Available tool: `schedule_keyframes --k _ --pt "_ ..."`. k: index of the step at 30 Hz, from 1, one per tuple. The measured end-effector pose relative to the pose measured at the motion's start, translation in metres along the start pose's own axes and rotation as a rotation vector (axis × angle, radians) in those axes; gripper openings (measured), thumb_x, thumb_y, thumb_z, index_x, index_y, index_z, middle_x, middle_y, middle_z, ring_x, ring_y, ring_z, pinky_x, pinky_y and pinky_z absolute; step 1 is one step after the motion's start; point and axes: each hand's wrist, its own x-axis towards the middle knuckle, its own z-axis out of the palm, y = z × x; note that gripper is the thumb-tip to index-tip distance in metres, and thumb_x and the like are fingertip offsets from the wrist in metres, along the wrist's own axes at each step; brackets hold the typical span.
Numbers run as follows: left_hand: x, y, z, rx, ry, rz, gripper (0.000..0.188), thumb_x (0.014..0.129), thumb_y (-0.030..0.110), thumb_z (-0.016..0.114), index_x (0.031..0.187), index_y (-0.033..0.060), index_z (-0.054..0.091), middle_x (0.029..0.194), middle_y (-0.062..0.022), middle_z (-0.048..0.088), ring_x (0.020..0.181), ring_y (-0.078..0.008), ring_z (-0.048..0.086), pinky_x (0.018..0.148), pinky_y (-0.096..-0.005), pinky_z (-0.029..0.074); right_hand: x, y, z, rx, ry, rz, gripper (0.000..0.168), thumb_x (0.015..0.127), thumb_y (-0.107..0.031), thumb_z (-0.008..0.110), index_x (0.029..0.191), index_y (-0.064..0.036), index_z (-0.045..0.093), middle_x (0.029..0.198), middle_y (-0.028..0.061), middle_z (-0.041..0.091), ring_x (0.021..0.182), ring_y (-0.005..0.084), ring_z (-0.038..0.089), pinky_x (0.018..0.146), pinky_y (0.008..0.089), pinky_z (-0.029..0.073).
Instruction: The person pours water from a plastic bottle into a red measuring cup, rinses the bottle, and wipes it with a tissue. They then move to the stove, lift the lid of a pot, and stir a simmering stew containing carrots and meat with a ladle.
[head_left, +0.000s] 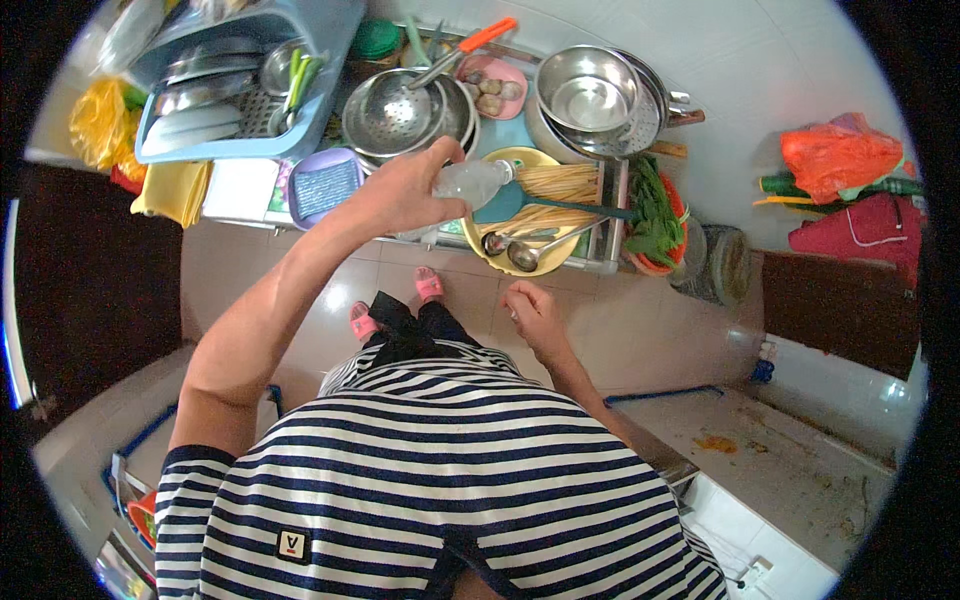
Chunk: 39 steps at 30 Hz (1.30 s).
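My left hand (412, 189) is closed around a clear plastic bottle (474, 184) that lies tilted, its neck pointing right over a yellow basket (491, 259). In that basket are wooden chopsticks (562, 180), a teal spatula (504, 204) and metal ladles (525, 256). Below the basket, nearer my body, my right hand (534, 315) is curled; a small pale bit shows at its fingers, too little to tell what it is. Just behind my left hand stands a steel colander (394, 112) with an orange-handled utensil (487, 35) across it.
A blue dish rack (322, 112) with bowls stands at the upper left, a purple tray (304, 217) beside it. Stacked steel pots (589, 90) are at the back, near a pink dish (501, 71). An orange basket (675, 251) of leafy greens (649, 210) and glass jars (727, 262) lie right.
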Motion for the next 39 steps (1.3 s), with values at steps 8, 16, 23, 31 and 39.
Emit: schedule_keyframes --k 8,16,23,31,39 --pt "0.110 -0.001 0.015 0.110 -0.269 -0.086 0.067 0.070 0.037 0.075 0.123 0.0029 0.052 0.111 -0.0215 0.062 0.103 -0.0330 0.061 0.086 -0.0391 0.049 0.002 0.030 -0.032 0.114 0.069 0.057 0.021 0.092 -0.018 0.051 0.085 -0.001 0.061 0.079 0.0040 0.060 0.078 0.0132 0.056 0.072 0.0275 0.045" --pt "0.155 0.017 -0.004 0.114 -0.421 -0.234 0.074 0.062 0.028 0.075 0.125 -0.0043 0.052 0.103 -0.0191 0.064 0.092 -0.0317 0.064 0.074 -0.0410 0.053 0.005 0.044 -0.054 0.165 0.143 0.060 0.020 0.091 -0.020 0.052 0.083 -0.004 0.060 0.074 0.0010 0.056 0.068 0.0093 0.049 0.062 0.0247 0.039" --pt "0.181 -0.016 0.014 0.508 -0.288 0.122 0.068 0.057 0.026 0.080 0.117 0.0042 0.055 0.098 -0.0179 0.066 0.089 -0.0356 0.065 0.077 -0.0441 0.052 0.007 0.052 -0.060 0.133 0.161 0.116 0.021 0.093 -0.018 0.051 0.084 -0.001 0.061 0.074 0.0035 0.058 0.072 0.0114 0.054 0.067 0.0271 0.044" --pt "0.188 -0.005 0.025 0.650 -0.389 0.018 0.058 0.055 0.021 0.080 0.108 0.0071 0.060 0.102 -0.0128 0.067 0.096 -0.0347 0.064 0.076 -0.0453 0.051 0.005 0.046 -0.062 0.183 0.182 0.127 0.021 0.093 -0.018 0.052 0.083 -0.002 0.061 0.071 0.0009 0.056 0.065 0.0097 0.049 0.062 0.0263 0.042" --pt "0.196 -0.007 0.028 0.669 -0.375 0.047 0.064 0.058 0.029 0.082 0.111 0.0058 0.057 0.102 -0.0169 0.066 0.097 -0.0369 0.063 0.081 -0.0456 0.051 0.006 0.057 -0.063 0.207 0.181 0.140 0.022 0.092 -0.019 0.054 0.082 -0.002 0.062 0.070 0.0002 0.056 0.063 0.0082 0.049 0.058 0.0259 0.041"
